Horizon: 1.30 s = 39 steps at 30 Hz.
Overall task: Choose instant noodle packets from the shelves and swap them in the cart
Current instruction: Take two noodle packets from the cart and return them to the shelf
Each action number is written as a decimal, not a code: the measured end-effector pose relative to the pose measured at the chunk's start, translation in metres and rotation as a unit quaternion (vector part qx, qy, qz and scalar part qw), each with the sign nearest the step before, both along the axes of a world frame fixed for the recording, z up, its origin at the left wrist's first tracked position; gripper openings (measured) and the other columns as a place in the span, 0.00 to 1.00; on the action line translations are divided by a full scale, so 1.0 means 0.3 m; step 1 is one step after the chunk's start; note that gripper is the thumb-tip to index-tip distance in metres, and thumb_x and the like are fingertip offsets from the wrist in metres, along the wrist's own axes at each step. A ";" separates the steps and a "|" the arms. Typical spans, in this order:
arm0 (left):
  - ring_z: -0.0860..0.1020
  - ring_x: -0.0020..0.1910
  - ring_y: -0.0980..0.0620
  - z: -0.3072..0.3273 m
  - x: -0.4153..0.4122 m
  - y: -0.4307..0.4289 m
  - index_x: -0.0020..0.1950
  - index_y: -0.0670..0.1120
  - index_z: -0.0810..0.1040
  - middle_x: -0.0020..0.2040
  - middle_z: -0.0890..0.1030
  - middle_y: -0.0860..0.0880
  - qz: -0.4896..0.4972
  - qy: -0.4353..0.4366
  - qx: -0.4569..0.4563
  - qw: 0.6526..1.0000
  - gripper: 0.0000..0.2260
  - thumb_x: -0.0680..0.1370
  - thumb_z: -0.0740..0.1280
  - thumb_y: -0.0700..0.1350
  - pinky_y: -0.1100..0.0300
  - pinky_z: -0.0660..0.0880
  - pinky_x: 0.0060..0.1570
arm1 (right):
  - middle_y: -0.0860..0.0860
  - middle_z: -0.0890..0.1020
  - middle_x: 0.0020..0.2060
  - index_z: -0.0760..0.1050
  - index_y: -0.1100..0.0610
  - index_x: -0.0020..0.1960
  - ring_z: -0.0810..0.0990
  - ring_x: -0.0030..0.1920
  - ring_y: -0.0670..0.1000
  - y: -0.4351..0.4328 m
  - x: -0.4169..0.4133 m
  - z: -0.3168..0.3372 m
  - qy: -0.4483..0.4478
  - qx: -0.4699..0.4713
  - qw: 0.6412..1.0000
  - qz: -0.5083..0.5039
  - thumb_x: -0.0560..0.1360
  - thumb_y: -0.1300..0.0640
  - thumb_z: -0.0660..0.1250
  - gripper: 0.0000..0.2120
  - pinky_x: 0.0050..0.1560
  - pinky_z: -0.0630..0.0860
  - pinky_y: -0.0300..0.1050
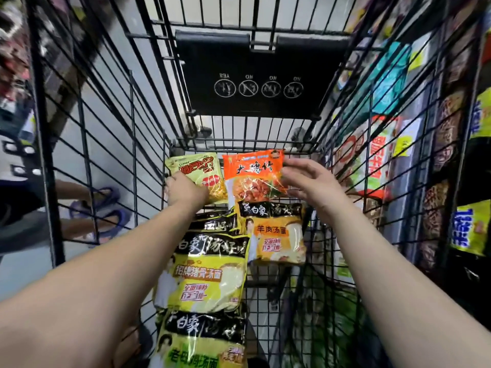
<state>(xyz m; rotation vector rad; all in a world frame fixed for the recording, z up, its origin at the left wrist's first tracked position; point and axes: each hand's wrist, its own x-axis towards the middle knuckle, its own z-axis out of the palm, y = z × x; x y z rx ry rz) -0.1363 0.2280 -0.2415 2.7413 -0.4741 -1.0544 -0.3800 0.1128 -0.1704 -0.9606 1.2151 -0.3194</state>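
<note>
The left hand [186,189] lies on the lower left corner of a pale green packet [198,172], its fingers folded down round that corner and mostly hidden, so it holds the packet at the far end of the cart [106,155]. The right hand [312,181] is wide, fingers spread and loosely straight, with the fingertips [288,162] at the right edge of an orange packet [253,173] and the thumb near its lower right corner. The two packets lie side by side, edges touching, against the far wire wall.

Nearer the person, the orange packet overlaps an orange-yellow packet [276,236] with a black top band. To its left a row of similar packets runs down the basket's left half: a large yellow packet [204,274] lies over the black bands of others beyond it, and a green-yellow packet [202,343] sits closest to the camera. The basket's right half shows bare wire floor.

A black plastic seat flap [255,83] with four round icons hangs on the far end. Through the right wall, shelves [465,227] stocked with packets stand just beside the cart. Through the left wall, another person's feet in blue sandals [106,208] stand on the grey floor.
</note>
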 end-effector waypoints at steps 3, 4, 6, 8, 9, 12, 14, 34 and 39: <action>0.69 0.71 0.38 -0.009 0.001 0.003 0.76 0.44 0.66 0.72 0.67 0.38 -0.027 0.005 -0.004 1.000 0.32 0.76 0.74 0.48 0.46 0.67 0.74 | 0.51 0.86 0.55 0.79 0.56 0.62 0.86 0.53 0.52 -0.007 0.007 -0.015 0.010 0.004 1.000 -0.019 0.73 0.57 0.77 0.19 0.47 0.83 0.42; 0.70 0.70 0.39 -0.011 0.002 0.006 0.75 0.45 0.67 0.71 0.68 0.38 -0.033 0.006 -0.009 0.999 0.31 0.75 0.74 0.47 0.46 0.68 0.73 | 0.51 0.86 0.55 0.80 0.55 0.61 0.86 0.53 0.53 -0.011 0.008 -0.022 0.017 0.006 1.000 -0.023 0.73 0.56 0.77 0.18 0.48 0.83 0.43; 0.72 0.67 0.39 -0.009 0.002 0.014 0.75 0.47 0.68 0.70 0.69 0.39 -0.046 0.003 -0.022 0.999 0.31 0.74 0.75 0.45 0.46 0.70 0.71 | 0.51 0.86 0.54 0.80 0.54 0.60 0.86 0.53 0.53 -0.018 0.011 -0.036 0.033 0.006 0.999 -0.029 0.73 0.56 0.77 0.17 0.48 0.83 0.43; 0.73 0.67 0.41 -0.006 -0.004 0.028 0.75 0.48 0.69 0.69 0.70 0.40 -0.063 -0.001 -0.034 0.997 0.30 0.74 0.74 0.43 0.46 0.71 0.70 | 0.52 0.85 0.55 0.79 0.55 0.61 0.86 0.53 0.52 -0.022 0.014 -0.055 0.052 0.004 0.998 -0.032 0.73 0.57 0.77 0.18 0.44 0.83 0.40; 0.73 0.67 0.41 -0.006 -0.009 0.037 0.74 0.48 0.70 0.69 0.70 0.41 -0.072 -0.006 -0.040 0.997 0.29 0.75 0.74 0.43 0.46 0.71 0.71 | 0.52 0.85 0.55 0.79 0.56 0.62 0.85 0.53 0.52 -0.023 0.015 -0.069 0.068 0.002 0.997 -0.031 0.73 0.57 0.77 0.18 0.43 0.83 0.39; 0.72 0.68 0.41 -0.005 -0.015 0.051 0.73 0.47 0.73 0.71 0.69 0.41 -0.076 -0.012 -0.053 0.996 0.25 0.76 0.72 0.41 0.49 0.69 0.72 | 0.52 0.84 0.54 0.78 0.56 0.61 0.84 0.54 0.51 -0.022 0.011 -0.124 0.133 -0.007 0.991 -0.015 0.73 0.55 0.78 0.19 0.51 0.83 0.46; 0.74 0.65 0.41 0.005 -0.015 0.044 0.72 0.44 0.72 0.71 0.68 0.40 -0.041 -0.001 -0.057 0.998 0.22 0.78 0.70 0.40 0.51 0.71 0.69 | 0.51 0.83 0.55 0.77 0.56 0.62 0.83 0.54 0.51 -0.019 0.006 -0.158 0.168 -0.014 0.986 0.000 0.72 0.52 0.78 0.21 0.58 0.81 0.51; 0.75 0.67 0.39 0.002 -0.011 -0.028 0.71 0.41 0.59 0.71 0.71 0.38 0.177 0.041 -0.097 0.979 0.38 0.71 0.80 0.45 0.47 0.72 0.68 | 0.55 0.77 0.64 0.66 0.57 0.72 0.78 0.62 0.57 -0.086 0.034 -0.253 0.297 -0.053 0.952 0.051 0.71 0.43 0.77 0.38 0.64 0.76 0.59; 0.79 0.61 0.42 0.040 -0.012 -0.011 0.75 0.47 0.56 0.66 0.74 0.43 0.183 0.053 -0.180 0.965 0.48 0.64 0.83 0.45 0.45 0.76 0.64 | 0.54 0.79 0.61 0.68 0.57 0.71 0.80 0.60 0.57 -0.103 0.048 -0.252 0.272 -0.027 0.961 0.031 0.71 0.46 0.79 0.36 0.63 0.78 0.59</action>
